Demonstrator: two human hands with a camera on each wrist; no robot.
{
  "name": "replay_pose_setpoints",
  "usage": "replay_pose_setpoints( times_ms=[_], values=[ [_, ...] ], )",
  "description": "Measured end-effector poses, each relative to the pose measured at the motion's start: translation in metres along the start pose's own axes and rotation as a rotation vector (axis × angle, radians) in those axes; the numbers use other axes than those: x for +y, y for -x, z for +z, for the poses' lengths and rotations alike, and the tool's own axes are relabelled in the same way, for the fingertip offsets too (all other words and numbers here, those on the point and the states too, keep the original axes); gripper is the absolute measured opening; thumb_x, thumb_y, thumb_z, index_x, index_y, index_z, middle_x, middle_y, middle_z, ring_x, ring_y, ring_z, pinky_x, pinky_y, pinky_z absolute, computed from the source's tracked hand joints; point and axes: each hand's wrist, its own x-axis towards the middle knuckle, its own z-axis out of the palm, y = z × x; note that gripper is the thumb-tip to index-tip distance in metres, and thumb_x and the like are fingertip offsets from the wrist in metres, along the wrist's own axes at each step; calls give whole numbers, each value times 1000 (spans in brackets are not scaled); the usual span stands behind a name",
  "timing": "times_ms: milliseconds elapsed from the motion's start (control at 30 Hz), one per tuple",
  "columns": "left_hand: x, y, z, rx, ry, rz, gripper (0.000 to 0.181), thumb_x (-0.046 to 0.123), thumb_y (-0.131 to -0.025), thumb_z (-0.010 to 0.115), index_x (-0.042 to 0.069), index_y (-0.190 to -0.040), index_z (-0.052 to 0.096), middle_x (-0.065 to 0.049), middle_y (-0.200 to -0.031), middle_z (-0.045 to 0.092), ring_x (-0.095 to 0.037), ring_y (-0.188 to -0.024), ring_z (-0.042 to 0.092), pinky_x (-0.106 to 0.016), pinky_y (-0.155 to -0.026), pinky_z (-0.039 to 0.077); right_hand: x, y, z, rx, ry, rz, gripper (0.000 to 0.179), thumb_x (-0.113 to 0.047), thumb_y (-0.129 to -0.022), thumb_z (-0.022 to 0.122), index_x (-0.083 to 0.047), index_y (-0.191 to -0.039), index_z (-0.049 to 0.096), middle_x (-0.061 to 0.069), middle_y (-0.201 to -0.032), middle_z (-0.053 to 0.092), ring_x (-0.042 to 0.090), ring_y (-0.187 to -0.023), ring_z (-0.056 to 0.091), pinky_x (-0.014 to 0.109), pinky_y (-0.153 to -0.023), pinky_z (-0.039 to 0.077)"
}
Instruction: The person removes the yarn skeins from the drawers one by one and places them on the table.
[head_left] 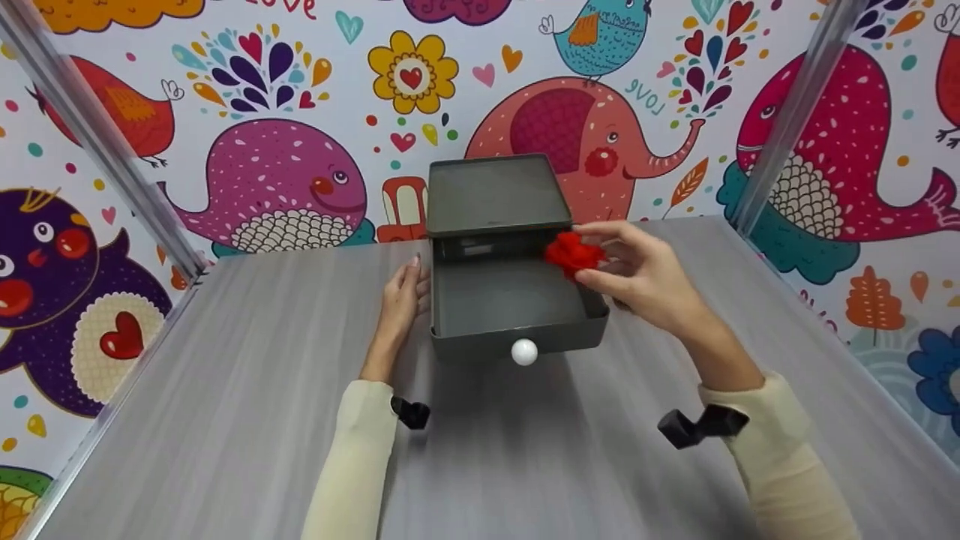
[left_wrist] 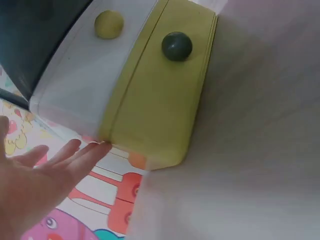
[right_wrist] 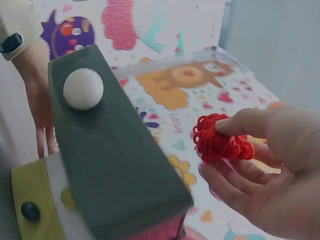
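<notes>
Between the thumb and fingers of my right hand [head_left: 641,274] is a small bundle of red yarn [head_left: 574,253], pinched over the right side of a pulled-out drawer [head_left: 517,337]. That drawer is dark grey-green with a white knob [head_left: 524,352], and its visible floor is bare. It belongs to a small drawer cabinet with a grey top [head_left: 495,191]. In the left wrist view, a white drawer [left_wrist: 85,75] and a yellow drawer [left_wrist: 155,95] sit below it, both shut. My left hand [head_left: 401,300] has its fingers extended, fingertips at the cabinet's left side.
The cabinet stands on a grey wood-grain table [head_left: 262,390], near its back edge. Behind it rises a wall panel with printed cartoon animals [head_left: 285,180]. Metal posts [head_left: 112,142] stand at the left and right corners.
</notes>
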Motion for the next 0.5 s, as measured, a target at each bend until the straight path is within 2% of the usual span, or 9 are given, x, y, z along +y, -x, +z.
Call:
replay_pose_setpoints(
  times_ms=[100,233,367,500],
  values=[
    [11,-6,-2,-46,28,18,58,39,-108,36,11,-158,27,-25,-154,43,-45,-136,49,-61,-108,43,19,10,-13,40,-24,92,52,-18,-90,73,-11,-139,56,7,-130,58,14,-112,64,20,-88,57],
    [26,-14,-6,-89,24,81,60,41,-107,37,22,-160,18,-21,-158,35,-45,-139,46,-65,-108,42,51,11,-32,73,-23,274,57,-29,-92,71,-15,-144,51,9,-136,52,21,-120,57,17,-88,55],
    [37,-19,-8,-117,-14,144,58,38,-107,39,24,-160,19,-21,-157,34,-45,-139,46,-69,-104,43,87,6,-47,83,-1,426,63,-39,-92,70,-18,-147,47,10,-137,50,18,-115,58,16,-89,53],
    [43,-22,-5,-172,-85,200,56,37,-107,40,25,-159,23,-17,-158,33,-41,-142,43,-66,-107,42,118,6,-59,107,-7,501,65,-40,-93,68,-18,-149,43,8,-136,48,11,-108,62,25,-100,51]
  ],
)
